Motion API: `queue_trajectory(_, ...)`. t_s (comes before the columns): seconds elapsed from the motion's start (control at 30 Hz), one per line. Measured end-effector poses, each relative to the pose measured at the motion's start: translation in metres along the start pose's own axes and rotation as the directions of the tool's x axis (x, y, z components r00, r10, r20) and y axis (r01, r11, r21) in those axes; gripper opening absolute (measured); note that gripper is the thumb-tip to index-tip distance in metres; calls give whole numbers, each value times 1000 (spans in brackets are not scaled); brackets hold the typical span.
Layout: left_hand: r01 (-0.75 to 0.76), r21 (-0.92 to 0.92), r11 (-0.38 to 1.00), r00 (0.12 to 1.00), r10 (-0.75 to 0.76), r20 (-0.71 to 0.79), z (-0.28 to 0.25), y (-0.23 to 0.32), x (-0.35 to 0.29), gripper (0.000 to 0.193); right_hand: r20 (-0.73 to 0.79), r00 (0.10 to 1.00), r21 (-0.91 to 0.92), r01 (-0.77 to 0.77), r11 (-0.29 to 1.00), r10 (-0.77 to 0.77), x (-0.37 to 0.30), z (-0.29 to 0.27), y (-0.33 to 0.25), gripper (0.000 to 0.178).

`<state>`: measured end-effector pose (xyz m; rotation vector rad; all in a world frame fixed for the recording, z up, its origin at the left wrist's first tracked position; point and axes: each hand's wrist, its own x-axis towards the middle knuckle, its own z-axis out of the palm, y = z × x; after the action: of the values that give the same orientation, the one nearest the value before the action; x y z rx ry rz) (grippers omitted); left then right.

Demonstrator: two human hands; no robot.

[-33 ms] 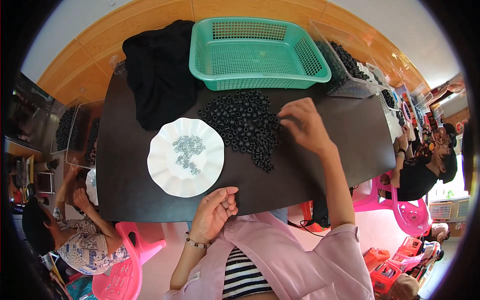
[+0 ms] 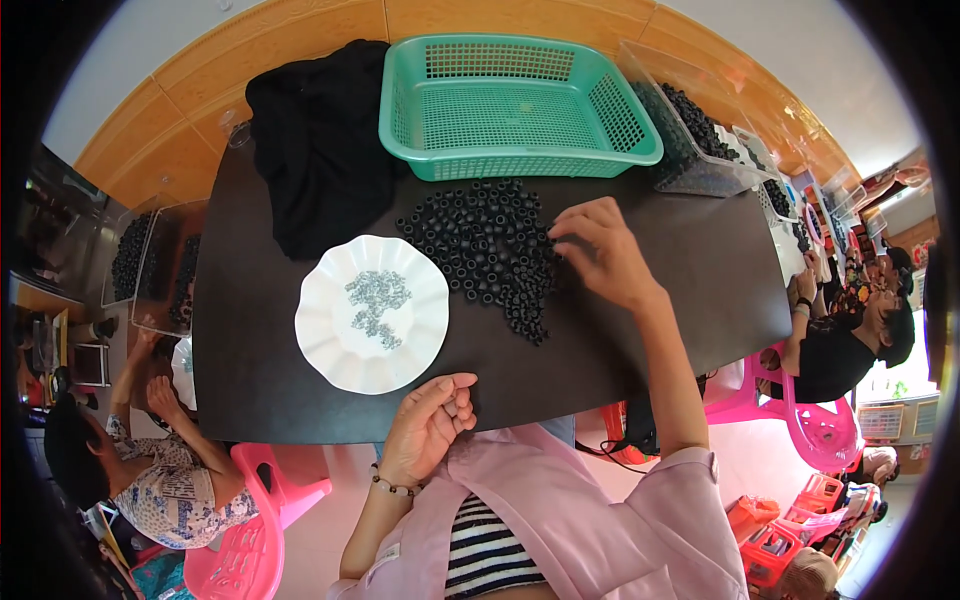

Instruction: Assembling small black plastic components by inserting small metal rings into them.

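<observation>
A loose pile of small black ring-shaped pieces (image 2: 480,245) lies on the dark table. At the pile's right edge, my right hand (image 2: 605,255) touches or nearly touches the pieces; its bent fingers and thumb stand apart, and I see nothing held between them. My left hand (image 2: 430,420) rests at the table's front edge, fingers curled in and thumb stretched over them; whatever may be inside is hidden. Left of the pile stands a white plate with a wavy rim (image 2: 330,345), bearing a scatter of tiny clear, silvery pieces (image 2: 377,295).
Behind the pile is a green plastic basket (image 2: 520,165), with black cloth (image 2: 320,150) to its left. A clear bin (image 2: 690,175) of black pieces stands back right; more clear bins (image 2: 165,290) are at left. People sit on both sides, near pink chairs (image 2: 250,540).
My right hand has shifted slightly left, its fingertips closer to the pile's edge. My left hand, the plate and the basket look unmoved.
</observation>
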<state>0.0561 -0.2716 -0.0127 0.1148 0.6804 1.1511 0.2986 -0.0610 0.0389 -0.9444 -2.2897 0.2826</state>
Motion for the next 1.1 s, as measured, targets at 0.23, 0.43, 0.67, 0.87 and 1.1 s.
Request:
queue_trajectory(0.23,-5,0,1000,1000,5,1,0,1,-1,29,146,989,61,26,998,-34,6,26,-3,22)
queue_trajectory(0.43,6,-13,1000,1000,-6,6,-2,1,0,30,184,982,21,30,999,-33,9,36,-2,25)
queue_trajectory(0.67,12,-29,1000,1000,-11,10,-2,1,-1,29,214,975,-33,64,997,-55,13,41,-3,24)
queue_trajectory(0.87,13,-36,999,1000,-13,12,-1,1,0,29,205,976,48,66,997,-74,14,36,-14,21)
queue_trajectory(1.1,15,-48,999,1000,-14,25,-4,1,0,28,260,957,48,120,992,-128,12,35,-29,24)
